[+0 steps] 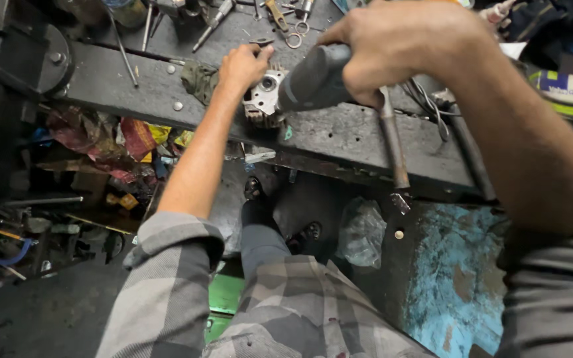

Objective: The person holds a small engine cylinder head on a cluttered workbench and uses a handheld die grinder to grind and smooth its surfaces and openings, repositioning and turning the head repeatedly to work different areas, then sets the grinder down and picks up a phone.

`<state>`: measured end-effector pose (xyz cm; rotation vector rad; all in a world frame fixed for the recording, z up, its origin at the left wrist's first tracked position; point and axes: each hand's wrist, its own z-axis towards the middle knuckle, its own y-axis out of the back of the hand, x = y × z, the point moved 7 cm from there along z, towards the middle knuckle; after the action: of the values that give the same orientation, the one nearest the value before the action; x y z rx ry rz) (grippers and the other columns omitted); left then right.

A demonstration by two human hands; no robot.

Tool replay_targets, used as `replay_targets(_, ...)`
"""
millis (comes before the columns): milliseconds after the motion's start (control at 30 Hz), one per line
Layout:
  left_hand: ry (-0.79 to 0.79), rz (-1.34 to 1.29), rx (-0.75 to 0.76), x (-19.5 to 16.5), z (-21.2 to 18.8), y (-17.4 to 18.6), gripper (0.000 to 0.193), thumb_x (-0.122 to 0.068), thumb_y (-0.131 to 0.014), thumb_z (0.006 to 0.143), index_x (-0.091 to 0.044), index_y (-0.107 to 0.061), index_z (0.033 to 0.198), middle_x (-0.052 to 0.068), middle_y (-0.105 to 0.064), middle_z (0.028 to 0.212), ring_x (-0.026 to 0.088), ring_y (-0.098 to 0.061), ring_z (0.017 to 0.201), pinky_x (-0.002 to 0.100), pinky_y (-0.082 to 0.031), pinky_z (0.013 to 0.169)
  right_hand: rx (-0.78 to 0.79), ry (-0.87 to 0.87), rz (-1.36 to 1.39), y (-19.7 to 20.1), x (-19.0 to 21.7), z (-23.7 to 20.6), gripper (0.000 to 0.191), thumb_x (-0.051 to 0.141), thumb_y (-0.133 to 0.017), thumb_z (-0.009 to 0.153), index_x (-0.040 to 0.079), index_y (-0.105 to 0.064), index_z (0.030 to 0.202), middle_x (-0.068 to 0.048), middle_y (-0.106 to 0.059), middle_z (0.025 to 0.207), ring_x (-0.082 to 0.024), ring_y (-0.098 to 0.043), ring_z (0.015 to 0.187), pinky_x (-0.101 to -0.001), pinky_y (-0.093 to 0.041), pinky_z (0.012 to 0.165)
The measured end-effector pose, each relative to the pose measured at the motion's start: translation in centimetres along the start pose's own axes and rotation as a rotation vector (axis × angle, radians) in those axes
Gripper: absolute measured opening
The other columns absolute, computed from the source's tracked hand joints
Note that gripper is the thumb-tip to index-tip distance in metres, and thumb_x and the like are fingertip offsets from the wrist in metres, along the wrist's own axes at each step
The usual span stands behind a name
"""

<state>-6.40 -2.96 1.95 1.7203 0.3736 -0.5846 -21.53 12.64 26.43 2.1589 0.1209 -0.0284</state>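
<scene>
Gripping a dark power tool (pixel 316 79), the right hand (pixel 399 46) is clamped around its body, the tool's nose pointing at a metal engine part (pixel 263 99) just left of it. A hammer (pixel 392 142) lies under that hand on the workbench (pixel 339 136). The left hand (pixel 243 66) rests on the part, fingers closed over its top edge. A green rag (pixel 200 79) sits just left of this hand; screwdrivers (pixel 210 23) and rings (pixel 294 36) lie beyond.

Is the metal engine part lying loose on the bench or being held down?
Held down: the left hand presses on the metal engine part on the bench, while the right hand grips a grey power tool against it.
</scene>
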Motion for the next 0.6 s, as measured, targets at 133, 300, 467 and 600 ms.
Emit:
replay_targets(133, -0.037, -0.008, 0.003, -0.8, -0.6, 0.3, 0.053, -0.062, -0.059, 0.093, -0.018, -0.076, 0.118, 0.020, -0.071, 0.117, 0.041, -0.064, 0.115, 0.048, -0.050, 0.100, -0.077, 0.057, 0.086, -1.2, -0.8, -1.1, 0.101, 0.007, -0.076, 0.053, 0.020, -0.053, 0.150, -0.021, -0.078, 0.095, -0.033, -0.074, 0.086, -0.0433, -0.060, 0.073)
replay_targets(300, -0.053, -0.008, -0.006, -1.4, -1.5, 0.9, 0.054, -0.062, -0.061, 0.092, -0.017, -0.075, 0.118, 0.022, -0.070, 0.116, 0.042, -0.063, 0.113, 0.049, -0.049, 0.099, -0.202, 0.094, 0.564, -8.9, -3.4, -3.7, 0.096, 0.005, -0.072, 0.049, 0.022, -0.056, 0.143, -0.015, -0.076, 0.102, -0.030, -0.077, 0.086, -0.0385, -0.060, 0.082)
replay_targets(467, -0.051, -0.024, -0.008, -1.5, -1.8, 1.0, 0.054, -0.061, -0.060, 0.093, -0.014, -0.074, 0.118, 0.021, -0.071, 0.115, 0.041, -0.065, 0.113, 0.048, -0.050, 0.100, -0.595, 0.251, 0.978, -20.9, -3.6, -5.9, 0.101, 0.000, -0.075, 0.047, 0.010, -0.056, 0.146, -0.019, -0.073, 0.123, -0.032, -0.070, 0.116, -0.0358, -0.051, 0.102)
replay_targets(600, -0.107, -0.040, 0.021, -1.8, -1.4, 1.0, 0.055, -0.059, -0.061, 0.093, -0.014, -0.074, 0.120, 0.023, -0.071, 0.116, 0.042, -0.066, 0.114, 0.046, -0.050, 0.101, -0.610, 0.203, 1.652, -31.7, -3.4, -6.0, 0.086, 0.007, -0.069, 0.053, -0.005, -0.058, 0.137, -0.016, -0.069, 0.103, -0.028, -0.064, 0.084, -0.0347, -0.048, 0.076)
